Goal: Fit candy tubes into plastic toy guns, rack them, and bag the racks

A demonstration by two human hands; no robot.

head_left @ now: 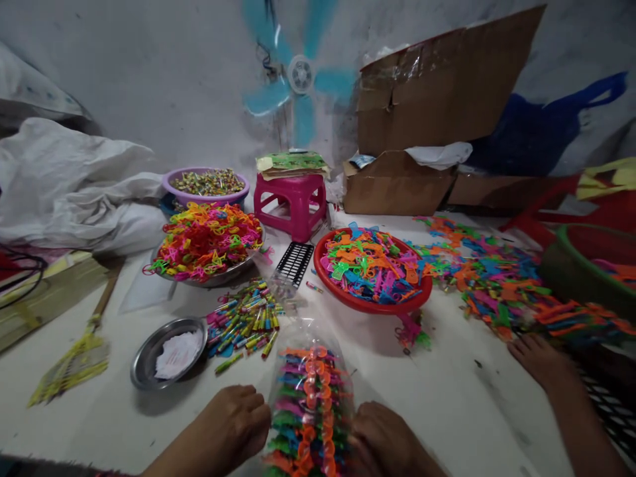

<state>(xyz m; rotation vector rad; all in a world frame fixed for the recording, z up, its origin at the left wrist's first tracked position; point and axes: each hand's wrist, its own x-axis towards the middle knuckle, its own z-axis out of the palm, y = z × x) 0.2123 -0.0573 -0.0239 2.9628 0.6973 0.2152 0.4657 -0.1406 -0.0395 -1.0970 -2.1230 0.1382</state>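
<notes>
While both hands are curled closed at its sides, a clear plastic bag (309,336) lies upright in front of the person at the bottom centre, filled with stacked, brightly coloured plastic pieces (314,404) whose orange rings line up down the middle. The left hand (238,419) pinches the bag's left edge with folded fingers; the right hand (386,436) pinches its right edge, the fingertips hidden. Just beyond, to the left, a small steel bowl (140,372) holds white paper slips (177,353), next to a loose pile of small printed tubes (248,318). A wide metal basin (213,281) is heaped with yellow, orange and pink pieces, and behind it a purple basin (205,197) holds many small yellowish items. Right of centre, a red basin (368,305) is full of mixed orange, green, blue and pink pieces; a green tub (571,265) at the right edge contains some orange ones. The slips bear faint reddish print, too blurred to read, and the tubes' markings are likewise illegible.
</notes>
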